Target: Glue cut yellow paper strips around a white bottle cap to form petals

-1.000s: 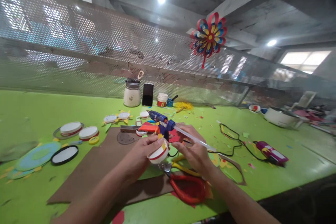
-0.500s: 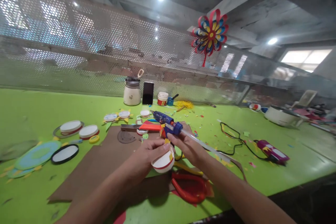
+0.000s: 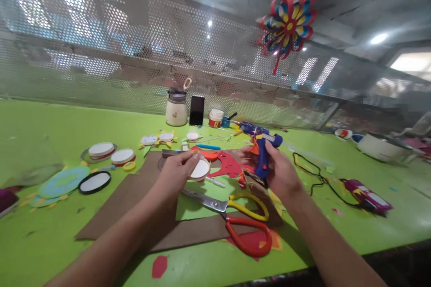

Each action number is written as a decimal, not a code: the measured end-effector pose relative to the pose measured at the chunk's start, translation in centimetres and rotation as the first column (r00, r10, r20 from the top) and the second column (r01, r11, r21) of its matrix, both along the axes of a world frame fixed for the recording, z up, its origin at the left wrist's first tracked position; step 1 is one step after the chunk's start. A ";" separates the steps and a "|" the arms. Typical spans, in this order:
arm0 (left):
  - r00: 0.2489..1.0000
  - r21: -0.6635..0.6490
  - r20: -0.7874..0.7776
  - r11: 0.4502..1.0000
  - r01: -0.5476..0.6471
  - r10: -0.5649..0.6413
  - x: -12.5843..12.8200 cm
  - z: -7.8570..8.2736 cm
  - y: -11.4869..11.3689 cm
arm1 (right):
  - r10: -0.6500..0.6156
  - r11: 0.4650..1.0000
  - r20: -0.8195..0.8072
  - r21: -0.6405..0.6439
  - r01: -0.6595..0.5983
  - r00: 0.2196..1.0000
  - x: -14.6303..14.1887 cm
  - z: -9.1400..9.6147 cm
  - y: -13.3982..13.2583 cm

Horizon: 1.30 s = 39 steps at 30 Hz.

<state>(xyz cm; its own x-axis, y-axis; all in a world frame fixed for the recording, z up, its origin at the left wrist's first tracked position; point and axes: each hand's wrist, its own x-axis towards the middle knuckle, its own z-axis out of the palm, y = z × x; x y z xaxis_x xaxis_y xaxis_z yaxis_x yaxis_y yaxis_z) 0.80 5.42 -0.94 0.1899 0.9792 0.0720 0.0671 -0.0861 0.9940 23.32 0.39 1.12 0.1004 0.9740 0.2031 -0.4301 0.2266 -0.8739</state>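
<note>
My left hand (image 3: 177,171) grips a small round white lid with a red rim (image 3: 200,169) just above the brown cardboard sheet (image 3: 134,197). My right hand (image 3: 281,172) is wrapped round the handle of a blue hot glue gun (image 3: 261,143), its nozzle pointing left and away. Between the hands lies a red paper cut-out (image 3: 229,165). Red-and-yellow-handled scissors (image 3: 240,217) lie on a green sheet in front of both hands.
On the green table (image 3: 43,125), white round lids (image 3: 111,152), a black ring (image 3: 92,182) and a blue paper disc (image 3: 62,181) sit left. A cream jar (image 3: 177,108), a phone (image 3: 196,110) and small pots stand at the back. A black cord (image 3: 313,175) leads to a purple object (image 3: 367,195) right.
My right hand has swung the glue gun up and to the right, away from the lid. My left hand has lowered the lid toward the cardboard. The view has tilted.
</note>
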 end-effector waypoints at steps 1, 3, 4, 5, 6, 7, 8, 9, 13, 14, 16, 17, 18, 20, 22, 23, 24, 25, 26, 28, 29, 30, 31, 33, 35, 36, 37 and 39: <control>0.999 0.028 -0.026 0.999 -0.038 0.039 -0.1 -0.2 0.3 | 0.017 1.000 0.009 -0.021 -0.017 1.000 0.2 -0.1 -0.3; 0.996 0.047 -0.054 0.997 -0.067 0.069 -0.3 -0.4 0.7 | 0.064 0.997 0.055 -0.053 -0.061 0.996 0.4 -0.4 -0.8; 0.995 0.052 -0.066 0.996 -0.068 0.071 -0.3 -0.5 0.7 | 0.089 0.994 0.087 -0.063 -0.084 0.992 0.3 -0.4 -1.1; 0.995 0.056 -0.076 0.996 -0.062 0.066 -0.2 -0.5 0.7 | 0.116 0.992 0.122 -0.071 -0.107 0.986 0.3 -0.4 -1.3; 0.995 0.057 -0.083 0.997 -0.054 0.059 -0.2 -0.6 0.7 | 0.137 0.989 0.156 -0.078 -0.126 0.978 0.2 -0.4 -1.4; 0.995 0.055 -0.090 0.997 -0.044 0.049 -0.1 -0.7 0.7 | 0.153 0.987 0.189 -0.085 -0.139 0.970 0.2 -0.3 -1.5; 0.994 0.060 -0.103 0.998 -0.031 0.037 -0.1 -0.7 0.7 | 0.163 0.985 0.220 -0.089 -0.147 0.962 0.1 -0.2 -1.5; 0.992 0.074 -0.124 0.997 -0.021 0.030 -0.1 -0.8 0.7 | 0.169 0.984 0.247 -0.089 -0.151 0.954 0.1 -0.1 -1.4; 0.958 0.209 -0.283 0.978 0.007 0.054 -0.3 -0.9 0.7 | 0.189 0.982 0.351 -0.055 -0.182 0.917 0.1 0.2 -0.8; 0.940 0.247 -0.334 0.969 0.011 0.075 -0.4 -0.8 0.6 | 0.190 0.981 0.395 -0.045 -0.187 0.899 0.1 0.4 -0.7; 0.887 0.303 -0.447 0.953 0.028 0.116 -0.5 -0.5 0.4 | 0.156 0.986 0.511 -0.024 -0.167 0.845 0.2 0.8 -0.7; 0.856 0.320 -0.500 0.946 0.043 0.130 -0.5 -0.3 0.2 | 0.123 0.989 0.566 -0.004 -0.147 0.815 0.4 1.0 -0.8; 0.826 0.328 -0.546 0.943 0.060 0.137 -0.5 -0.1 0.0 | 0.088 0.992 0.611 0.018 -0.125 0.786 0.5 1.2 -0.9; 0.784 0.320 -0.607 0.943 0.093 0.128 -0.4 0.3 -0.4 | 0.043 0.994 0.667 0.050 -0.102 0.744 0.8 1.5 -1.2; 0.758 0.303 -0.644 0.944 0.129 0.103 -0.2 0.5 -0.6 | 0.047 0.993 0.704 0.043 -0.108 0.709 1.2 1.4 -1.7; 0.749 0.294 -0.657 0.945 0.145 0.089 -0.1 0.5 -0.7 | 0.054 0.994 0.728 0.028 -0.108 0.683 1.3 1.2 -2.0; 0.743 0.285 -0.665 0.945 0.158 0.077 -0.1 0.5 -0.7 | 0.052 0.995 0.755 0.016 -0.098 0.654 1.3 1.0 -2.4; 0.738 0.278 -0.672 0.945 0.170 0.065 0.0 0.5 -0.7 | 0.042 0.997 0.780 0.012 -0.082 0.624 1.3 0.7 -2.7; 0.733 0.276 -0.678 0.945 0.177 0.061 0.0 0.4 -0.6 | 0.029 0.998 0.803 0.011 -0.064 0.595 1.2 0.3 -2.9; 0.725 0.273 -0.686 0.944 0.185 0.057 0.1 0.2 -0.4 | 0.007 1.000 0.824 0.011 -0.029 0.567 0.9 -0.4 -3.3; 0.719 0.270 -0.693 0.944 0.187 0.055 0.2 0.1 -0.3 | 0.005 1.000 0.821 0.008 -0.019 0.571 0.7 -0.7 -3.4; 0.711 0.267 -0.701 0.945 0.190 0.055 0.2 0.0 -0.2 | 0.006 1.000 0.814 0.004 -0.015 0.581 0.6 -1.0 -3.5; 0.702 0.265 -0.710 0.946 0.189 0.059 0.2 -0.1 -0.2 | 0.007 1.000 0.805 0.002 -0.014 0.593 0.4 -1.2 -3.4; 0.680 0.269 -0.729 0.946 0.178 0.079 0.3 -0.2 -0.2 | -0.006 1.000 0.793 0.013 -0.007 0.609 0.3 -1.5 -3.2; 0.657 0.279 -0.747 0.946 0.168 0.104 0.4 -0.4 -0.2 | -0.023 1.000 0.801 0.031 -0.004 0.598 0.7 -1.7 -2.9; 0.648 0.282 -0.753 0.945 0.165 0.111 0.4 -0.4 -0.3 | -0.029 0.999 0.804 0.040 -0.006 0.594 1.0 -1.8 -2.8; 0.643 0.284 -0.757 0.945 0.166 0.114 0.4 -0.5 -0.3 | -0.026 0.999 0.807 0.045 -0.018 0.591 1.3 -1.8 -2.8; 0.643 0.288 -0.758 0.940 0.185 0.106 0.3 -0.6 -0.2 | 0.004 0.996 0.823 0.045 -0.073 0.569 2.2 -1.8 -2.8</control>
<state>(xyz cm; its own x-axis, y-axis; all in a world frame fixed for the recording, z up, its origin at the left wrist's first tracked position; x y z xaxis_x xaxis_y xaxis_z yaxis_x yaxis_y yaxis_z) 1.15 5.24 -1.56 0.3564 0.9169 0.1800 0.7659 -0.3970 0.5058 25.48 -2.41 -0.67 -0.1800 0.9535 0.2417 0.4549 0.2985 -0.8390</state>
